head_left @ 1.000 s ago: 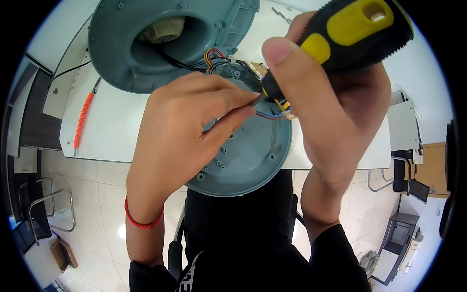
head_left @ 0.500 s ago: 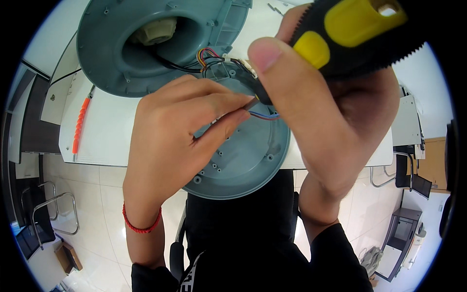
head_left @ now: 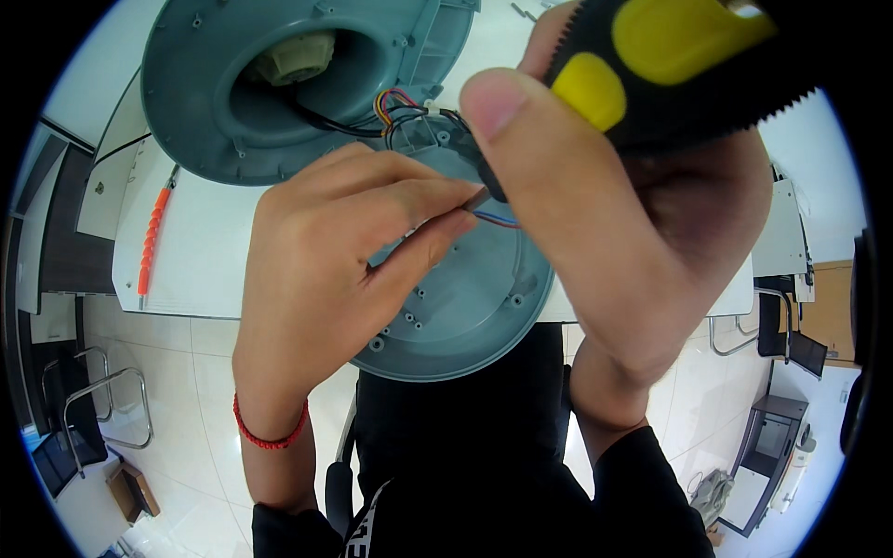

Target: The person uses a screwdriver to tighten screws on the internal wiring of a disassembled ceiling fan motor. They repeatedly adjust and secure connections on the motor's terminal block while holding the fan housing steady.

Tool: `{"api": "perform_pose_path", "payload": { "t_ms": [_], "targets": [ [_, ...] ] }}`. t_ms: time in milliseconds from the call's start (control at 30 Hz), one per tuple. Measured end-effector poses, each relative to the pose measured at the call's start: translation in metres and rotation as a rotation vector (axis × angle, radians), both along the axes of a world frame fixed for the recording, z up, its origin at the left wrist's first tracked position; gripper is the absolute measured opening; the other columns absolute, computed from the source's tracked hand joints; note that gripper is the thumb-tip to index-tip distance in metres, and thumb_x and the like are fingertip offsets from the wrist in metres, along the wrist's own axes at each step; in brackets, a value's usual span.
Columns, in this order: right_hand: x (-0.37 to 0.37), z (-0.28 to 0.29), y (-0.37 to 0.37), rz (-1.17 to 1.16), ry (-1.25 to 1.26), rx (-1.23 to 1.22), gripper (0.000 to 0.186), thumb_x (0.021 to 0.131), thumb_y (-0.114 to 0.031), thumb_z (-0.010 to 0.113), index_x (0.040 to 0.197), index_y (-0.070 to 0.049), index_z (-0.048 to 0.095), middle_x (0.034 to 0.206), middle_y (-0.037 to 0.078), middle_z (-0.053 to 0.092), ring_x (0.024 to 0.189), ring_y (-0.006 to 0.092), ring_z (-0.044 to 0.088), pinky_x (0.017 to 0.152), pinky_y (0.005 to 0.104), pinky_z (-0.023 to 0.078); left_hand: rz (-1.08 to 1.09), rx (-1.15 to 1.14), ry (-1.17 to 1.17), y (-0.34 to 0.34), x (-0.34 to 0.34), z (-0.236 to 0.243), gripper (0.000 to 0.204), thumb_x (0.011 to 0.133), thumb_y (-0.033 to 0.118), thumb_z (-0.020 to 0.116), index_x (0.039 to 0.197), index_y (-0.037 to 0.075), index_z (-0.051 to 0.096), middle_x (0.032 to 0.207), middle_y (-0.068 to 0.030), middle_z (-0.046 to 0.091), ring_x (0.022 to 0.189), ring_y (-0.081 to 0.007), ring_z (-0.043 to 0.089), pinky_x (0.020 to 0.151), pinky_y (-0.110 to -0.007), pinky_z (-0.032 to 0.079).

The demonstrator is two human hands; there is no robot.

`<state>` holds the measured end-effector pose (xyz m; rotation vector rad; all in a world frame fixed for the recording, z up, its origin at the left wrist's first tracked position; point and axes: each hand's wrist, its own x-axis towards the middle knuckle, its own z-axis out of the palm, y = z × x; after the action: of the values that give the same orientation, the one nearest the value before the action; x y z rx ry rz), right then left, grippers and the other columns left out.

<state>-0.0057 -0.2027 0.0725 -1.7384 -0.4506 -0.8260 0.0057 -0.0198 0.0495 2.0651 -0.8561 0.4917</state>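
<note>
My right hand [head_left: 623, 223] is wrapped round the ribbed black-and-yellow handle [head_left: 688, 65] of what looks like a screwdriver, held high and slanting down to the left. At its lower end, the thumb and forefinger of my left hand [head_left: 326, 260] pinch its short grey metal shaft [head_left: 476, 199]. The tip is hidden by those fingers. Beneath both hands lies a round grey-green plastic base [head_left: 456, 358] with screw posts. Blue and red wires [head_left: 496, 220] run beside the pinch. A bundle of coloured wires [head_left: 395, 100] joins the base to a larger grey-green housing [head_left: 195, 121].
The housing has a deep round opening with a pale part [head_left: 296, 59] inside. An orange-handled tool [head_left: 152, 244] lies at the left of the white table [head_left: 209, 270]. Chairs [head_left: 102, 400] stand on the tiled floor to the left and right.
My right hand and the handle have shifted slightly left. The left fingers keep their pinch, and the housing appears slightly farther left in view.
</note>
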Motion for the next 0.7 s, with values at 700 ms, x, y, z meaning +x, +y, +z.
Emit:
{"api": "perform_pose_path", "payload": {
  "t_ms": [700],
  "targets": [
    [0.0013,-0.0014,0.0007,0.019,0.009,-0.014,0.028,0.087,-0.009,0.074,0.110,0.003,0.066,0.099,0.011,0.069,0.068,0.0095,0.062,0.051,0.0182,0.045,0.007,0.050,0.026,0.0044,-0.0058,0.0016,0.020,0.076,0.007,0.083,0.093,0.001,0.074,0.093,-0.0099,0.076,0.083,-0.0270,0.072,0.071,-0.034,0.053]
  ]
}}
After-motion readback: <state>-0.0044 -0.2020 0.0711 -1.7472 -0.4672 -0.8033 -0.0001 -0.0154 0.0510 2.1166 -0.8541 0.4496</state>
